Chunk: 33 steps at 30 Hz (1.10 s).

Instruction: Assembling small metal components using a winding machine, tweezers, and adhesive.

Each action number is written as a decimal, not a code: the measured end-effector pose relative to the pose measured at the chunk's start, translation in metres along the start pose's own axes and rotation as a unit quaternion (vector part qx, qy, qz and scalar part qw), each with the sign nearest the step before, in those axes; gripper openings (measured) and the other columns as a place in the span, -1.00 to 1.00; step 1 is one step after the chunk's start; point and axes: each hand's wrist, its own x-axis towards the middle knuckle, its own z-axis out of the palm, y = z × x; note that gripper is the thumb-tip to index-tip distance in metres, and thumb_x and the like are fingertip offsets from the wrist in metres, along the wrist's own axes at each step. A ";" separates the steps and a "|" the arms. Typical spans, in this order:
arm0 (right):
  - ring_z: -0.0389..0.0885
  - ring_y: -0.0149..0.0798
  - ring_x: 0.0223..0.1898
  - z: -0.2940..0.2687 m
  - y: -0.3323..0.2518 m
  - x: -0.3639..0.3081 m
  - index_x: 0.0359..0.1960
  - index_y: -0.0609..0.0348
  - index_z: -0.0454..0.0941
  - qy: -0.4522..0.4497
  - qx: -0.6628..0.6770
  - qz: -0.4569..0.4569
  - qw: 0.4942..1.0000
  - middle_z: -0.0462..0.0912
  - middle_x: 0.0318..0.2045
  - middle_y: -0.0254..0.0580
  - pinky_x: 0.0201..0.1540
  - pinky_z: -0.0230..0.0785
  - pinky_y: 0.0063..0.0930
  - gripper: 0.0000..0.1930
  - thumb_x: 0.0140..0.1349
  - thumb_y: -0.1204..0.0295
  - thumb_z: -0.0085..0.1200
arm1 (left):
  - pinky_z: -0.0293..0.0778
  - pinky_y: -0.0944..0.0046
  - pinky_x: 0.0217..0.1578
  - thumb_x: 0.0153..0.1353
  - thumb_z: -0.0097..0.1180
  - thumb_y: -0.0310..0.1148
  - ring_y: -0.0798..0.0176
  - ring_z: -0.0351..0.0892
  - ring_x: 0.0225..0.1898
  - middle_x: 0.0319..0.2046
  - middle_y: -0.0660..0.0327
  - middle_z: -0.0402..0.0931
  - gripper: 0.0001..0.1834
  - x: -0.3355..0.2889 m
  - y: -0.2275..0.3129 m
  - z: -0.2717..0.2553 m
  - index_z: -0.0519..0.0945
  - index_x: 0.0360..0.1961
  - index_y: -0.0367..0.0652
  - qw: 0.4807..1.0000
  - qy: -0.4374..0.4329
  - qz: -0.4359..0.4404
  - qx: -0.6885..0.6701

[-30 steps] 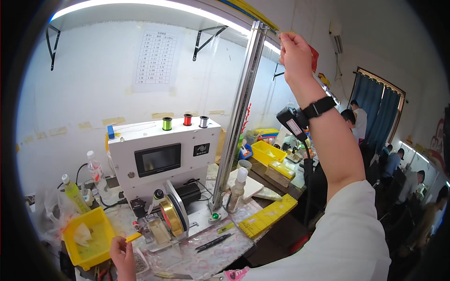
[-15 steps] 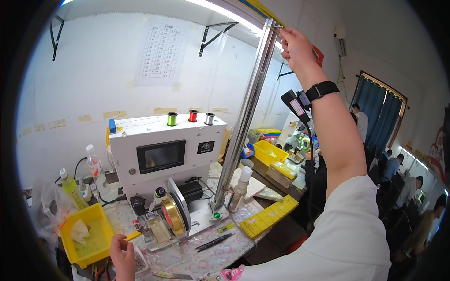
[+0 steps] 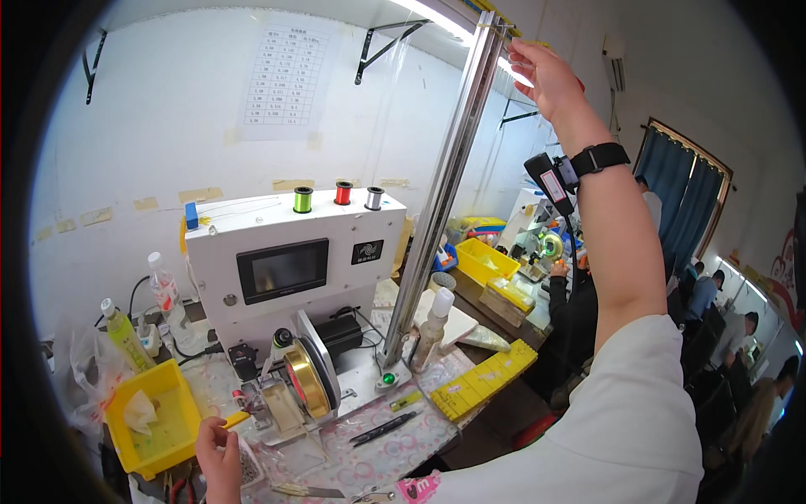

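My right hand (image 3: pixel 544 77) is raised beside the top of a tall metal rail (image 3: pixel 449 172). Its fingers are loosely spread and look empty, just right of a small fitting (image 3: pixel 504 30) at the rail's top. A black strap with a small black device (image 3: pixel 547 182) and cable is on that wrist. Low on the left, my left hand (image 3: pixel 218 458) has its fingers curled at the end of a short yellow handle (image 3: pixel 238 418). This handle is by the front of a white winding machine (image 3: pixel 214 260) with a gold spool (image 3: pixel 307 383) and a dark screen (image 3: pixel 283 270).
Green, red and silver thread spools (image 3: pixel 342 193) stand on the machine. A yellow bin (image 3: pixel 172 449) and bottles (image 3: pixel 126 336) are at left. Tweezers (image 3: pixel 384 428), a clear bottle (image 3: pixel 432 330) and a yellow strip (image 3: pixel 484 380) lie or stand to the right. Other people sit farther right.
My right hand has come off the fitting at the rail's top and moved slightly right, its fingers loosening. The left hand stays at the yellow handle. The view has shifted a little.
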 end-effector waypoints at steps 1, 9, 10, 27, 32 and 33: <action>0.36 -0.44 -0.19 0.003 -0.003 0.001 -0.29 -0.05 0.56 0.000 -0.007 -0.006 1.000 0.48 -0.29 -0.46 -0.13 0.20 -0.44 -0.78 0.13 0.15 0.13 | 0.24 0.41 -0.45 -0.07 0.05 -0.68 0.42 0.30 -0.54 -0.59 0.29 0.30 -0.74 0.000 -0.001 -0.001 0.42 -0.29 -0.24 1.000 -0.002 0.003 0.000; 0.27 -0.45 -0.30 0.029 -0.020 0.005 -0.36 -0.01 0.58 0.041 -0.064 0.055 0.996 0.44 -0.39 -0.48 -0.23 0.14 -0.44 -0.77 0.10 0.15 0.16 | 0.26 0.43 -0.44 -0.05 0.05 -0.67 0.44 0.31 -0.53 -0.57 0.29 0.31 -0.75 0.000 0.004 0.001 0.42 -0.29 -0.26 1.000 -0.006 -0.005 -0.013; 0.26 -0.42 -0.35 0.035 -0.029 -0.001 -0.35 0.05 0.56 0.044 -0.064 0.068 0.995 0.44 -0.41 -0.44 -0.27 0.13 -0.43 -0.80 0.13 0.21 0.12 | 0.26 0.43 -0.43 -0.05 0.05 -0.67 0.43 0.31 -0.53 -0.57 0.28 0.31 -0.76 -0.001 0.004 0.000 0.42 -0.29 -0.26 1.000 -0.011 -0.007 -0.010; 0.29 -0.60 -0.43 -0.005 0.048 -0.047 -0.39 0.03 0.59 -0.145 -0.033 0.032 0.988 0.41 -0.52 -0.57 -0.38 0.14 -0.65 -0.87 0.15 0.29 0.13 | 0.27 0.42 -0.39 -0.04 0.02 -0.67 0.42 0.32 -0.51 -0.56 0.28 0.31 -0.75 -0.003 0.012 0.003 0.42 -0.27 -0.28 0.999 -0.014 0.019 0.028; 0.24 -0.65 -0.55 0.031 0.085 -0.130 -0.38 0.10 0.58 -0.162 -0.078 0.053 0.982 0.40 -0.59 -0.56 -0.50 0.10 -0.76 -0.91 0.14 0.38 0.13 | 0.26 0.43 -0.38 -0.02 0.02 -0.66 0.43 0.31 -0.50 -0.56 0.29 0.31 -0.76 -0.003 0.011 0.006 0.42 -0.26 -0.28 0.999 -0.037 0.010 0.034; 0.24 -0.66 -0.56 0.033 0.095 -0.140 -0.38 0.12 0.58 -0.179 -0.090 0.049 0.978 0.39 -0.60 -0.56 -0.51 0.09 -0.76 -0.90 0.13 0.38 0.14 | 0.26 0.43 -0.38 -0.02 0.02 -0.66 0.43 0.31 -0.50 -0.56 0.29 0.31 -0.76 -0.002 0.009 0.007 0.42 -0.26 -0.28 0.998 -0.041 0.006 0.037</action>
